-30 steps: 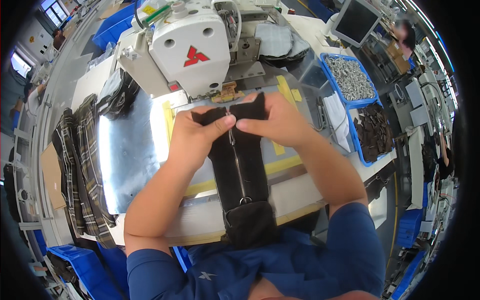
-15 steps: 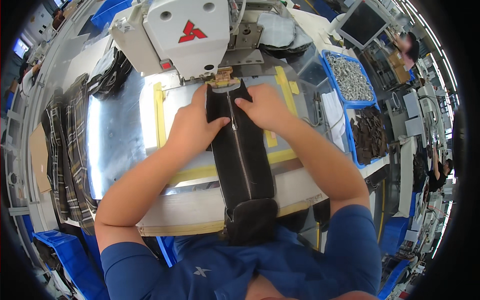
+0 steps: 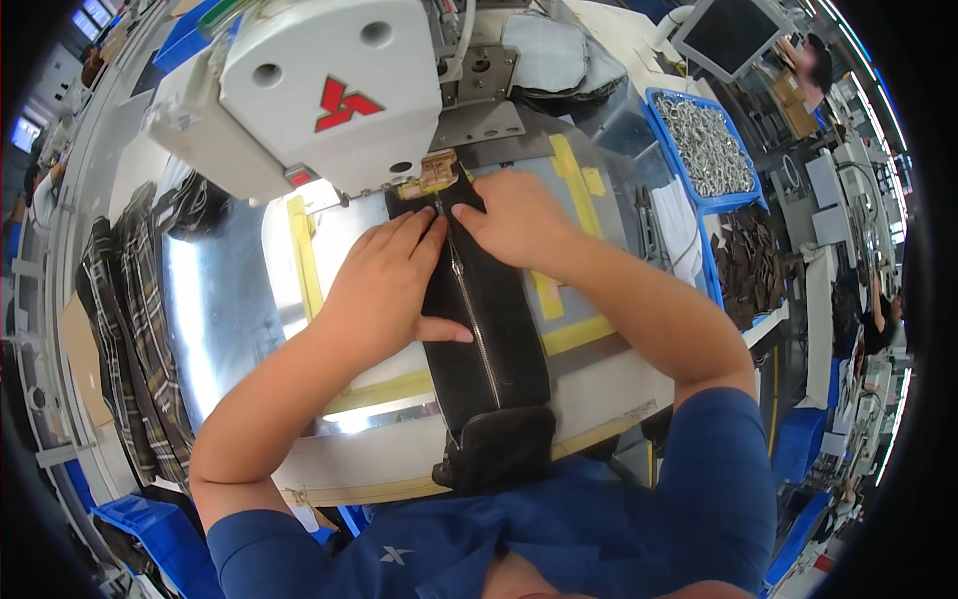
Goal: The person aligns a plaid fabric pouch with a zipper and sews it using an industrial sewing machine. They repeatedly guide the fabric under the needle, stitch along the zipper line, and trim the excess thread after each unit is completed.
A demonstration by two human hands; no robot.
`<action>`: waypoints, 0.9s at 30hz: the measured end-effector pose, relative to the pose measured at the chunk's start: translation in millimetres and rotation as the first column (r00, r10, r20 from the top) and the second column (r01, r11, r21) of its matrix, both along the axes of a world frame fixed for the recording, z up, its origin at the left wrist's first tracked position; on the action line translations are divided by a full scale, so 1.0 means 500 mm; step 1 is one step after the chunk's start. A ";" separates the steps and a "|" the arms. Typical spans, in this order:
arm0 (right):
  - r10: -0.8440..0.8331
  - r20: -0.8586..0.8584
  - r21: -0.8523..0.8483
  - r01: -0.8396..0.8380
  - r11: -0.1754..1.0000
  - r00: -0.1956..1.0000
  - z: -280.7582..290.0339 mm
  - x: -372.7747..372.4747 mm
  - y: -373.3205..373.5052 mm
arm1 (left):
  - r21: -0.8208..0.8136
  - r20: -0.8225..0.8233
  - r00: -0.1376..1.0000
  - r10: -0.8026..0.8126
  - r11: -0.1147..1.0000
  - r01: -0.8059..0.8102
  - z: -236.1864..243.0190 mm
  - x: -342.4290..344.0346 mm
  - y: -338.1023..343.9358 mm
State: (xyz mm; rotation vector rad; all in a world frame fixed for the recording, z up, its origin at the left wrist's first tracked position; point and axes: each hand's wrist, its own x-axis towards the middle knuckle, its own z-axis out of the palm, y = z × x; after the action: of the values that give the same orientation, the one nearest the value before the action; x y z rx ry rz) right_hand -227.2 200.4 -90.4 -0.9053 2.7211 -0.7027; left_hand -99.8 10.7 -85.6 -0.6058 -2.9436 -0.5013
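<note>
In the head view, the black zippered piece [image 3: 504, 314] lies between and beneath my 2 hands, its long axis running from my fingertips back toward my body. My left hand [image 3: 374, 285] lies spread on its left half, thumb stretched to the zip [image 3: 487, 364]; my right hand [image 3: 524, 222] lays its thumb opposite, other fingers hidden, so I cannot tell if it pinches. The brass-coloured clamp [image 3: 431, 178] sits just beyond, near both.

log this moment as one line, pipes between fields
left hand: on black cloth | right hand: on cloth's right side | zip: runs lengthwise | far end: by brass part of machine
</note>
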 end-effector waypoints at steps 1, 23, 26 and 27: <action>-0.006 0.032 0.032 0.005 0.999 0.999 0.014 0.002 0.000 | 0.006 0.011 1.000 -0.005 1.000 0.005 -0.001 -0.005 -0.003; 0.451 -0.297 -0.032 -0.480 0.877 0.842 0.029 0.045 0.046 | 0.063 -0.007 0.999 -0.046 0.997 0.046 -0.012 -0.039 -0.006; 0.490 -0.245 0.056 -0.492 0.869 0.837 0.018 0.045 0.046 | 0.069 0.041 0.998 -0.051 0.996 0.048 -0.012 -0.039 -0.007; 0.499 -0.245 0.070 -0.498 0.864 0.831 0.015 0.043 0.046 | 0.066 0.050 0.997 -0.055 0.996 0.052 -0.011 -0.039 -0.007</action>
State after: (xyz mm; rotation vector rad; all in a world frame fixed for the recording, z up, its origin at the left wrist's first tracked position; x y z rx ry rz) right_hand -205.5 223.5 -82.9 -1.7257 2.4927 -0.4959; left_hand -119.1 7.3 -91.3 -0.6757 -2.9527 -0.6244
